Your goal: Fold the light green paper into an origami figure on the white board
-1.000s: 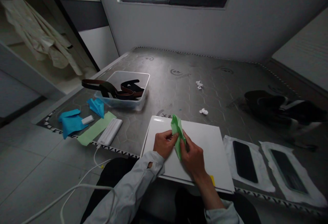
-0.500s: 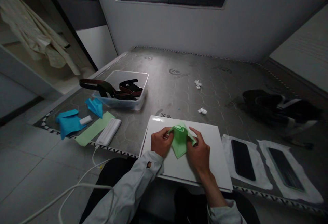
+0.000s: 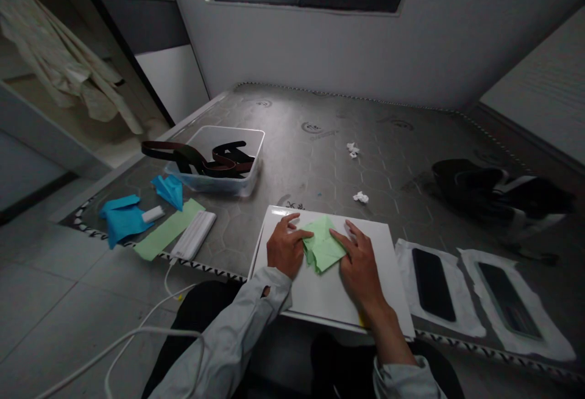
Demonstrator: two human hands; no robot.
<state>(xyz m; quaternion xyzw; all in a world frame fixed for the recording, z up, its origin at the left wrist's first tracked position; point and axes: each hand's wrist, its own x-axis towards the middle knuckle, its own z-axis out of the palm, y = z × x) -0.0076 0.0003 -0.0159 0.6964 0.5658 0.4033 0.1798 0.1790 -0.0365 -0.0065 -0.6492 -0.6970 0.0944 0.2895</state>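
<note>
A folded light green paper (image 3: 325, 251) lies on a white box (image 3: 315, 298) in front of me, its lower edge creased with loose layers. My left hand (image 3: 286, 248) rests at the paper's left side, one fingertip touching its edge and the other fingers spread over the box. On the right side, my right hand (image 3: 361, 265) is also open, with a fingertip pressing the paper's upper right part. Neither hand grips the paper. The undersides of both hands are hidden.
A clear plastic bin (image 3: 247, 186) holding dark belts (image 3: 223, 164) stands to the left. Nearer are blue folded papers (image 3: 125, 219), a green paper strip (image 3: 167, 234) and a white power strip (image 3: 196, 236). Two phones (image 3: 433, 283) lie on white cloths at right, beyond them a black bag (image 3: 484, 192).
The green paper, held up and partly opened between both hands before, now lies flatter on the box. Both hands have loosened their pinch and spread their fingers over it.
</note>
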